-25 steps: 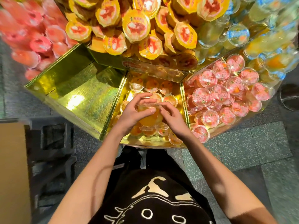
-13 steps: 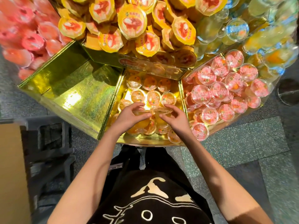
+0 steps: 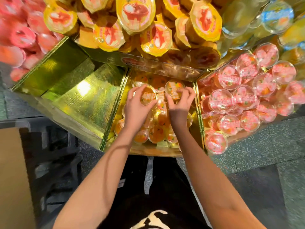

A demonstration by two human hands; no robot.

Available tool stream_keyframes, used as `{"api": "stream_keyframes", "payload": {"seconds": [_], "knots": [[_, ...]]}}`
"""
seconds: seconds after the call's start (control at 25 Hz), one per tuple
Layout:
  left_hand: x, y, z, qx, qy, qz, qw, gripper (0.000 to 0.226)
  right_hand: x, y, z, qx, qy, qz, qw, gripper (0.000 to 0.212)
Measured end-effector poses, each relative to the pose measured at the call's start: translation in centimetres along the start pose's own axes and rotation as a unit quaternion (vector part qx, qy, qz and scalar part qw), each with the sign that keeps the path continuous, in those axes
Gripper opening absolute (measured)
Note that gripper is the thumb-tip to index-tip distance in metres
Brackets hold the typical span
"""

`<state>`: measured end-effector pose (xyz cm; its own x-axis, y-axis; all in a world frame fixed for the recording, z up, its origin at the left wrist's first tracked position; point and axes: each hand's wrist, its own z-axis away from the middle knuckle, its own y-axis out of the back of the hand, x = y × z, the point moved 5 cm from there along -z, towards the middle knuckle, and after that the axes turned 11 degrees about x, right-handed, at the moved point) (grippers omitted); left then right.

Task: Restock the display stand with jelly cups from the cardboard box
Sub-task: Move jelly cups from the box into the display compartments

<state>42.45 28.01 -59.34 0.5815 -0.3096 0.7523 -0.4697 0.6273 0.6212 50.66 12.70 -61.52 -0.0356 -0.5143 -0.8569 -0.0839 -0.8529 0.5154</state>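
The gold display stand (image 3: 113, 103) has a middle compartment holding several orange jelly cups (image 3: 156, 134). Both my hands are inside it, toward its back. My left hand (image 3: 137, 104) grips an orange jelly cup (image 3: 147, 97) by its rim, lid facing up. My right hand (image 3: 179, 103) has its fingers curled round a second orange cup (image 3: 173, 88) right beside it. The cardboard box (image 3: 13, 179) shows as a brown flap at the lower left edge; its inside is hidden.
The gold compartment (image 3: 79, 95) left of my hands holds no cups. Pink jelly cups (image 3: 239, 100) fill the right compartment. Yellow-lidded cups (image 3: 148, 35) pile on the tier above, pink ones (image 3: 19, 35) at upper left. A dark crate (image 3: 52, 154) stands beside the box on the speckled floor.
Both hands have moved from the front of the middle compartment toward its back, each now on its own orange cup. The camera has come closer to the stand.
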Motion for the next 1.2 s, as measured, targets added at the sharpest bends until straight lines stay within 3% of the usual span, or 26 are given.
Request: {"api": "stream_keyframes", "payload": {"seconds": [0.28,0.48,0.64,0.8,0.92,1.2], "knots": [[0.0,-1.9,-0.8,-0.014,-0.006,-0.037,0.999,0.056,1.4,-0.9,-1.3,0.040,0.019,0.078,0.996,0.028],[-0.4,-2.4,-0.7,0.002,-0.004,-0.014,1.000,0.051,1.5,-0.5,-1.5,0.098,0.113,0.036,0.988,0.027],[-0.4,-2.8,-1.5,0.006,-0.036,-0.003,0.999,0.047,1.7,-1.9,-1.3,0.070,0.051,0.040,0.995,0.020],[-0.3,-3.0,-2.0,0.019,-0.072,0.012,0.997,0.048,2.2,-1.2,-0.4,0.027,0.103,0.098,0.989,0.027],[-0.5,-3.3,-2.6,0.029,-0.086,0.019,0.996,0.048,2.8,-1.1,-1.1,0.008,0.079,0.120,0.990,0.023],[-0.7,-5.1,-3.0,0.042,-0.110,0.010,0.993,0.045,2.1,-1.7,-2.0,0.123,0.025,0.047,0.991,0.037]]}}
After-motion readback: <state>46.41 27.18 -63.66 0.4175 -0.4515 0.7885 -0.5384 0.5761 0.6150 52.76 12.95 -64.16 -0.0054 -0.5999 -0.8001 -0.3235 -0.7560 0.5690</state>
